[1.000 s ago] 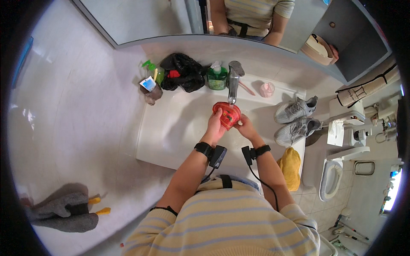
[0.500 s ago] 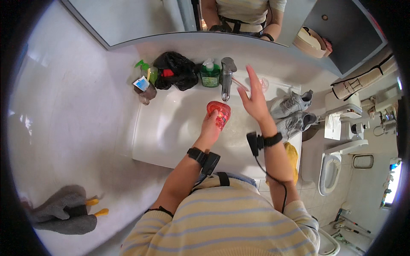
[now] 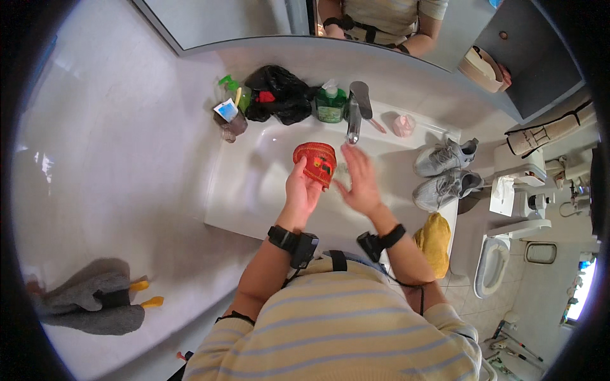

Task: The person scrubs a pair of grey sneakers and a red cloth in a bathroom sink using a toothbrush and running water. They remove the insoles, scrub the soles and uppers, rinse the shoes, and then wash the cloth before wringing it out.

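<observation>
My left hand (image 3: 303, 195) is closed on a small red cloth item (image 3: 316, 162), with its thumb over the front. The cloth has an embroidered-looking pattern in yellow, green and black, and a rounded, pouch-like outline; its exact kind is unclear. It is held above the white sink basin (image 3: 254, 190). My right hand (image 3: 361, 182) is open just right of the cloth, fingers stretched toward the tip of the metal faucet (image 3: 354, 120). It holds nothing, and its fingers are slightly blurred. Whether water runs from the spout cannot be made out.
Behind the basin stand a green soap bottle (image 3: 330, 105), a black plastic bag (image 3: 279, 95) and a brown cup (image 3: 236, 123). Grey sneakers (image 3: 445, 174) and a yellow cloth (image 3: 433, 244) lie on the right rim. At the left, a grey fuzzy item (image 3: 108, 305) rests on the counter.
My right hand has come down from beside the faucet toward the cloth and the spout. The red cloth in my left hand has turned, showing a broader patterned face. The view has shifted slightly.
</observation>
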The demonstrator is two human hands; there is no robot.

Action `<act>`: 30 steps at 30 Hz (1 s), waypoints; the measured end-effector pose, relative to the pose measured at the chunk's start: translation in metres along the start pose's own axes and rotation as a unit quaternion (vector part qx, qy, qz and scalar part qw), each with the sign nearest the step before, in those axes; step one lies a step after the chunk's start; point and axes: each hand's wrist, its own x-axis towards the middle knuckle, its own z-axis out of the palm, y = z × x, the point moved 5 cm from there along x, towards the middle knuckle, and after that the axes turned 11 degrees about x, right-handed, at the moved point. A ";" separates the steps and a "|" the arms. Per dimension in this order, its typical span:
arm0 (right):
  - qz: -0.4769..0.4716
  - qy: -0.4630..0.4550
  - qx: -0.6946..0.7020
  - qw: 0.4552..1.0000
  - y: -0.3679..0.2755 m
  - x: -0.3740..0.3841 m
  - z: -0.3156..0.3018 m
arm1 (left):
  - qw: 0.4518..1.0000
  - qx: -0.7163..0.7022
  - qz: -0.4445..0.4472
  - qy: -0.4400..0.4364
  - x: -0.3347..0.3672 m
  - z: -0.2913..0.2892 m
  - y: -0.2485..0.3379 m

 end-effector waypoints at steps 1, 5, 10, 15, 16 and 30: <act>0.032 0.010 0.076 0.997 0.001 -0.011 0.015 | 1.000 -0.003 -0.003 0.009 0.000 0.000 -0.005; 0.187 -0.051 0.315 0.929 0.013 -0.016 0.051 | 0.999 -0.001 0.016 0.048 0.009 -0.005 -0.006; 0.230 0.038 0.256 0.938 0.077 -0.022 0.062 | 0.998 0.040 0.011 0.055 0.019 -0.037 -0.011; 0.251 0.102 0.415 0.868 0.055 -0.015 0.050 | 0.924 0.359 0.032 0.128 0.002 -0.055 -0.015; 0.250 0.110 0.447 0.852 0.049 -0.014 0.048 | 0.912 0.402 0.065 0.050 0.004 -0.046 -0.016; 0.351 0.121 0.787 0.493 0.076 -0.030 0.089 | 0.795 0.574 0.060 -0.185 0.018 -0.054 -0.040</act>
